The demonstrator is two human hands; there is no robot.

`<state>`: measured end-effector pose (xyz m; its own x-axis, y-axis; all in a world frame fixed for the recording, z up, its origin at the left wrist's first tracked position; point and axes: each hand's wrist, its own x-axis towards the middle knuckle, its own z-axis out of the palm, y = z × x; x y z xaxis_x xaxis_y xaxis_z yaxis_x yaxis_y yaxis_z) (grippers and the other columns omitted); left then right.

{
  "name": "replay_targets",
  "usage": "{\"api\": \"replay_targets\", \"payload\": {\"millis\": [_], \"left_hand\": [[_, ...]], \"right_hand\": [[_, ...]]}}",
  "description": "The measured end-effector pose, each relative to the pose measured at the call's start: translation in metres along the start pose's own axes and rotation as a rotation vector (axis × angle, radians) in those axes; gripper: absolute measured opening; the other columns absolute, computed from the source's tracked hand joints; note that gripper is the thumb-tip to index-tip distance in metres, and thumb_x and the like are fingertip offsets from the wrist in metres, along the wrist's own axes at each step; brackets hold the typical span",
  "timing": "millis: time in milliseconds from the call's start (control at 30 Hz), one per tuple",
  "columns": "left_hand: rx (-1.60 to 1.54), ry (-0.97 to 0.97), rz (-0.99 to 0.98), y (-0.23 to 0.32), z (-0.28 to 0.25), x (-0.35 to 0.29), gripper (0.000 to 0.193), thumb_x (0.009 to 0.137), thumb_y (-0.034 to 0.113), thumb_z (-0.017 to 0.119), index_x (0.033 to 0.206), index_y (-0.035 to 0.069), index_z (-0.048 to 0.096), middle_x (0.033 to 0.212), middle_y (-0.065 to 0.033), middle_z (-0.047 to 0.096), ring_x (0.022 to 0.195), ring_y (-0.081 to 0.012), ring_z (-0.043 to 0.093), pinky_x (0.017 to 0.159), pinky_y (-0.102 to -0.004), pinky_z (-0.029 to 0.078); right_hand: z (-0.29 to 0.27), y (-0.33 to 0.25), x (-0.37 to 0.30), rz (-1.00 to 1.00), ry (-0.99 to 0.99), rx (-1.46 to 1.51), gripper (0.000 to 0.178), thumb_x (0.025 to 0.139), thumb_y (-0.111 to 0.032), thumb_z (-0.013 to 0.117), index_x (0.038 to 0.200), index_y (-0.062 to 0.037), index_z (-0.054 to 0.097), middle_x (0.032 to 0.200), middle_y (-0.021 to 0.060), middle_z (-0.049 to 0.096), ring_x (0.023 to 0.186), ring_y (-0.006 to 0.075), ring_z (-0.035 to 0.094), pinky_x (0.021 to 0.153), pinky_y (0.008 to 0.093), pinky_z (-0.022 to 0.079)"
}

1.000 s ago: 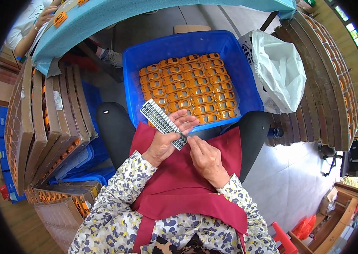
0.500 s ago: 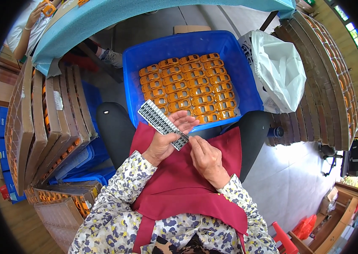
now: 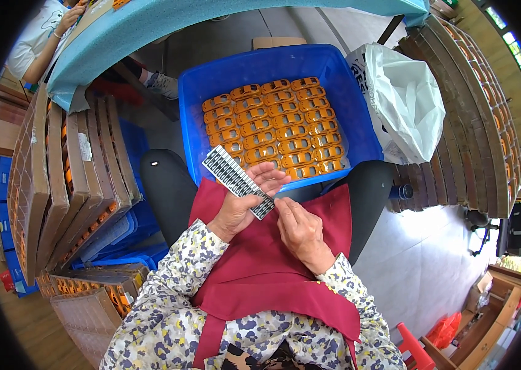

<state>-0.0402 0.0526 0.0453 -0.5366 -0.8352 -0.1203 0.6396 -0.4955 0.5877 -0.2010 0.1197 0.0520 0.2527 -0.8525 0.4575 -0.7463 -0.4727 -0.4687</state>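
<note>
My left hand [image 3: 239,209] is closed on a narrow sticker sheet [image 3: 226,169] printed with rows of black shapes on white, its thumb lying across the lower part. The sheet tilts, its upper end pointing away to the left. At its lower right edge, the fingertips of my right hand [image 3: 300,233] are pinched together. Whatever they grip is too small to make out. Beyond both hands, orange toy car bodies [image 3: 291,131] lie in rows inside a blue plastic bin [image 3: 208,77]. The bin stands in front of me, between my knees.
Stacked cardboard trays [image 3: 32,185] holding orange parts lean at the left, with more trays [image 3: 479,123] at the right. A white plastic bag [image 3: 411,105] stands against the bin's right side. Across the far side runs a blue-covered table [image 3: 168,40], with another person at its left end.
My hands and the sticker sheet have hardly moved. At the far left, the other person's hand has lowered, and the orange car it held up is no longer visible there.
</note>
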Motion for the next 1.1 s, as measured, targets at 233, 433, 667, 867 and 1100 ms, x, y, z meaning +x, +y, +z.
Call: {"api": "replay_targets", "payload": {"millis": [233,433,667,867,1100], "left_hand": [[0.057,0.062,-0.003,-0.003,0.005,0.005,0.058,0.075,-0.008,0.058,0.130,0.000,0.042,0.133,-0.0196,0.050,0.130,-0.0368,0.045,0.113,-0.0451,0.034],[0.168,0.142,0.011,-0.003,-0.008,0.000,0.028,0.079,-0.005,0.054,0.107,-0.003,0.057,0.130,-0.0233,0.052,0.125,-0.0379,0.050,0.109,-0.0482,0.039],[0.032,0.133,-0.100,-0.008,-0.011,0.000,0.026,0.089,0.006,0.056,0.114,-0.001,0.057,0.122,-0.0200,0.058,0.116,-0.0342,0.057,0.100,-0.0501,0.047],[0.071,0.143,-0.215,-0.012,-0.016,0.001,0.035,0.091,0.006,0.054,0.125,0.001,0.049,0.115,-0.0188,0.059,0.105,-0.0305,0.062,0.089,-0.0472,0.055],[0.062,0.158,-0.154,-0.013,-0.018,0.001,0.035,0.086,-0.003,0.052,0.121,0.001,0.050,0.113,-0.0204,0.060,0.104,-0.0323,0.063,0.090,-0.0480,0.054]], "right_hand": [[-0.003,0.003,0.000,-0.005,0.050,0.047,0.033,0.077,0.003,0.064,0.109,0.0043,0.061,0.099,0.0185,0.066,0.082,0.0288,0.068,0.066,0.0344,0.058],[-0.045,0.035,0.002,0.282,0.312,0.065,0.022,0.082,0.006,0.061,0.104,0.0030,0.064,0.090,0.0154,0.068,0.072,0.0226,0.068,0.061,0.0302,0.055],[-0.160,0.132,-0.022,0.523,0.584,-0.294,0.019,0.088,0.002,0.056,0.104,0.0027,0.065,0.085,0.0131,0.068,0.068,0.0160,0.067,0.061,0.0263,0.052],[-0.203,0.191,-0.027,0.486,0.269,-0.592,0.024,0.083,-0.002,0.057,0.105,0.0026,0.066,0.088,0.0199,0.068,0.076,0.0337,0.067,0.074,0.0383,0.052],[-0.215,0.160,-0.056,0.714,0.201,-0.631,0.023,0.083,-0.004,0.057,0.104,0.0015,0.065,0.095,0.0216,0.066,0.086,0.0375,0.065,0.077,0.0422,0.051]]}}
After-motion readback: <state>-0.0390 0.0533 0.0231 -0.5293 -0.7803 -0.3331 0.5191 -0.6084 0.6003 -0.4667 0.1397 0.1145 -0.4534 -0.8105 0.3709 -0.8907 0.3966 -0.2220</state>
